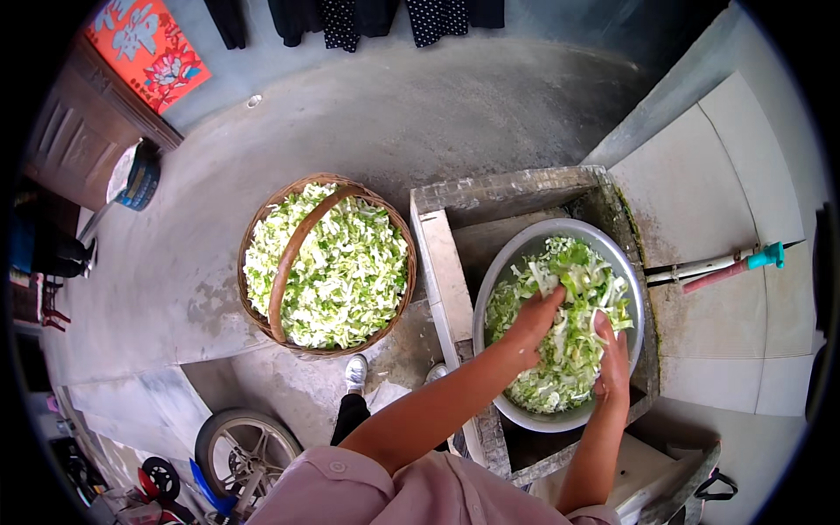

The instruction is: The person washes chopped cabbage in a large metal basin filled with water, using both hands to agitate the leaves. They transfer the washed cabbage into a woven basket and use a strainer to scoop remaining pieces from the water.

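Observation:
A wide metal basin (487,387) sits tilted inside a concrete sink, with a heap of chopped leafy cabbage (571,367) in it. My left hand (535,325) reaches into the heap and grips some shreds, its fingertips partly covered by pale pieces. On the basin's right side, my right hand (611,364) touches the same heap, thumb up, palm towards the left hand. Leaves hide part of its fingers, so its hold cannot be told. To the left of the sink, a round wicker basket (244,289) stands on the floor, filled with chopped cabbage.
The basket's arched wooden handle (292,256) rises over its contents. The concrete sink (446,262) has thick, rough walls. A pipe with a teal tap (766,254) sticks out over the tiles at right. A motorbike wheel (246,446) stands lower left, a bucket (139,176) by the door.

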Motion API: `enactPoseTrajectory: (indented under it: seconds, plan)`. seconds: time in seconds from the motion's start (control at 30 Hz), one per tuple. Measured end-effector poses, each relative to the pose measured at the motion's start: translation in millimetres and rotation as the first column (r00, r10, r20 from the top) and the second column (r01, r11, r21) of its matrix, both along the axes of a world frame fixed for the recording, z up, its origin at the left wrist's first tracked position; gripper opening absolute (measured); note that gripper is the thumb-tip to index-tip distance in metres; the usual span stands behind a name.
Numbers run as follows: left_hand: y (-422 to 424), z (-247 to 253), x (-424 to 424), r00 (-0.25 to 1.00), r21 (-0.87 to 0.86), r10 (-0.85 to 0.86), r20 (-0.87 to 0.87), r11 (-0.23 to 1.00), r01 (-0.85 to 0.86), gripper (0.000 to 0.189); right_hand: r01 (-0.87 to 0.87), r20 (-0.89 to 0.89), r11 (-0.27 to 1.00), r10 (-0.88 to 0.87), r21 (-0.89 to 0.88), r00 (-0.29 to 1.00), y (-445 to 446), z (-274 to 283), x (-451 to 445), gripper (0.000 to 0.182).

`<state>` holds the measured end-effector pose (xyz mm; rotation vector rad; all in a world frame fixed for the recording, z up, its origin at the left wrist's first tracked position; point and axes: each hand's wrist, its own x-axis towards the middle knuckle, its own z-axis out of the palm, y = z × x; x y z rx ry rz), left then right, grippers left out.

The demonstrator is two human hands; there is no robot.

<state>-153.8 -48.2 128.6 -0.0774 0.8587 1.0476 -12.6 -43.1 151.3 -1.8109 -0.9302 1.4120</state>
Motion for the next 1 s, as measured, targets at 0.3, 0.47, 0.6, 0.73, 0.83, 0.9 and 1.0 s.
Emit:
enactPoseTrajectory:
  seconds: [0.3, 0.47, 0.6, 0.73, 0.83, 0.9, 1.0]
  plan:
    - [-87.5, -75.9, -219.7, 0.906, -0.09, 0.416, 0.083, 0.908, -0.409, 0.046, -0.538, -0.258, 0.834, 0.497, -0.12, 0.829, -13.8, -66.4, -238.1, 0.077]
    - [-112.5, -160.3, -298.7, 0.828, -0.203, 0.555, -0.081, 0.804, -0.559, 0.047, -0.645, -0.378, 0.735, 0.548, -0.208, 0.746, -20.8, -155.6, -339.3, 0.075]
    - [-109.3, -209.4, -320.9, 0.588, -0.133, 0.645, -0.488, 0.611, -0.78, 0.041, -0.607, -0.112, 0.785, 0.597, -0.123, 0.794, -16.8, -199.6, -376.9, 0.069]
    - [-102.1, -223.2, -322.0, 0.18, 0.143, 0.506, -0.844, 0.536, -0.832, 0.043, -0.588, 0.031, 0.676, 0.644, 0.445, 0.764, -14.5, -221.2, -399.5, 0.062]
    - [-95.6, -219.0, -321.8, 0.052, 0.198, 0.395, -0.917, 0.566, -0.8, 0.049, -0.69, 0.287, 0.523, 0.652, 0.501, 0.702, -16.5, -227.0, -404.0, 0.067]
    - [-93.2, -215.3, -321.2, -0.138, 0.283, 0.268, -0.954, 0.639, -0.715, 0.054, -0.786, 0.457, 0.446, 0.644, 0.428, 0.614, -18.0, -228.7, -405.4, 0.07]
    - [-95.8, -213.2, -312.4, -0.308, 0.194, 0.0, -0.951, 0.778, -0.598, 0.057, -0.896, 0.647, 0.405, 0.638, 0.18, 0.418, -17.3, -232.1, -410.0, 0.07]
